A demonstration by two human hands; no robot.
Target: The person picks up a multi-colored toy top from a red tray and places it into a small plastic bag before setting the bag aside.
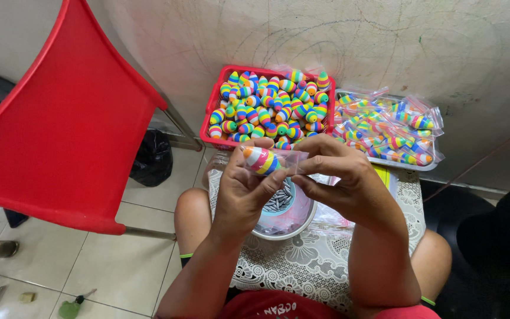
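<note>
Just below the red basket [211,112], your left hand [244,192] and right hand [343,183] pinch a bagged rainbow-striped toy [261,160].

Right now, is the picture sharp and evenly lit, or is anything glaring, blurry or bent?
Head view: soft, even light, no hard shadows; the striped toy and both hands, left hand and right hand, are sharp; faint glare on the clear bags in the grey tray; the red chair looks stretched by the wide lens; the lower right corner is dark.
</note>
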